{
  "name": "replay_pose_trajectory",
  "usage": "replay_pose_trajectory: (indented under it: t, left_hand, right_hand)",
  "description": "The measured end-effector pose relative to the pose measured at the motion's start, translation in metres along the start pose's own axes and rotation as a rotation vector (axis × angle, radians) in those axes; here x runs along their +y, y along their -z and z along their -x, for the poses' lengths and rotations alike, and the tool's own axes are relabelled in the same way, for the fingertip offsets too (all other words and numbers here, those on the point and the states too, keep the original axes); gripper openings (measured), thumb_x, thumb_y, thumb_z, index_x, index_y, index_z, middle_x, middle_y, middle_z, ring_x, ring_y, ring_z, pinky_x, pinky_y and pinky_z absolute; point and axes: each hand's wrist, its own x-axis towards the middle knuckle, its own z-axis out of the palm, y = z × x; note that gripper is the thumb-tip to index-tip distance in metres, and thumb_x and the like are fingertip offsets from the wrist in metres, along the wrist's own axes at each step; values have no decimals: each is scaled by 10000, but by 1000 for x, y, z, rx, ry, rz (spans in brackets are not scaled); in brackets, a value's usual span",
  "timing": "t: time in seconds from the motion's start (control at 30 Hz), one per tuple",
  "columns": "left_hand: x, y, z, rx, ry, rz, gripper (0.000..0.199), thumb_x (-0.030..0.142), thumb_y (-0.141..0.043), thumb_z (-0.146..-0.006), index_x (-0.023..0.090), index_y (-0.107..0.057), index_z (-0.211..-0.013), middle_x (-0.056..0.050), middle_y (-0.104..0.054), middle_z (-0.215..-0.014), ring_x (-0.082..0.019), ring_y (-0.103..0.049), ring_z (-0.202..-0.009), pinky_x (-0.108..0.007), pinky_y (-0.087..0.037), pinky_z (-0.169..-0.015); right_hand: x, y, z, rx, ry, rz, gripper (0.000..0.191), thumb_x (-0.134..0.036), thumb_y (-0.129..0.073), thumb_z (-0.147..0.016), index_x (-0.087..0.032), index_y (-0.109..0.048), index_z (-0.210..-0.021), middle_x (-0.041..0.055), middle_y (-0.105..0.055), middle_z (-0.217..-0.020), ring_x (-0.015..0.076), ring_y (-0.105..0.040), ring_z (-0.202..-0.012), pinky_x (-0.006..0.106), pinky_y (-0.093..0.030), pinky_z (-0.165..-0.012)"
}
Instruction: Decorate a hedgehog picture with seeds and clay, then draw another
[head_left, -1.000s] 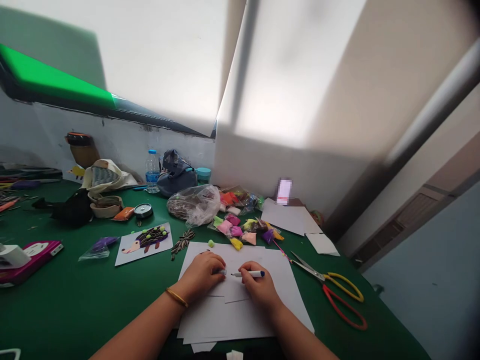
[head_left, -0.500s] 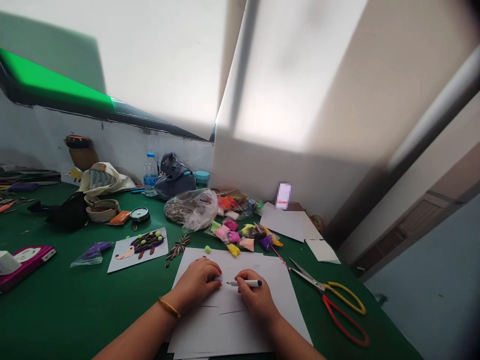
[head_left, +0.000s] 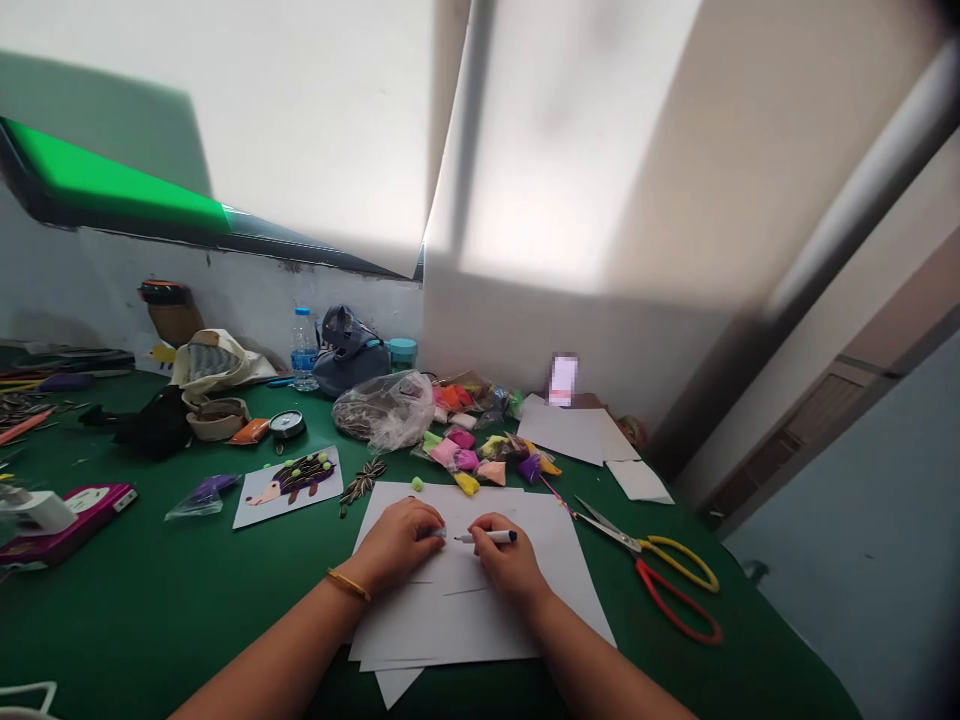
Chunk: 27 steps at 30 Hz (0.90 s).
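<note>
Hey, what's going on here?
A person sits at a green table working with bare hands. The right hand holds a marker, its tip just above a stack of white paper. The left hand rests on the paper, with something small and hard to make out at its fingertips. Nearby lie scissors, coloured packets and a hedgehog picture.

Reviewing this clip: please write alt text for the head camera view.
A person's right hand holds a white marker over stacked white paper, the left hand resting beside it, on a green table. Red-and-yellow-handled scissors lie to the right; a hedgehog collage and coloured craft bags lie beyond.
</note>
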Motion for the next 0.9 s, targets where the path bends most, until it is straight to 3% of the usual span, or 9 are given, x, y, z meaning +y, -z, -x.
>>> replay_pose_trajectory:
  t: [0.43,0.9]
  left_hand:
    - [0,-2,7,21,-47,-23,129,313,-694,-829,237,-748,-917,-25,-749,-1011,-212,-627,-995,-321,-444,-929]
    - [13,1,17,21,-59,-80,183,339,-678,-838,239,-763,-966,-38,-763,-1028,-221,-635,-1003,-321,-441,-929]
  right_hand:
    - [-3,-3,5,18,27,40,259,-437,-565,-838,-199,-662,-809,-1,-636,-677,155,-557,-593,250,-431,-572]
    - [-15,-5,15,53,23,33,291,-475,-554,-813,-199,-634,-770,-24,-593,-620,152,-542,-565,251,-417,-552]
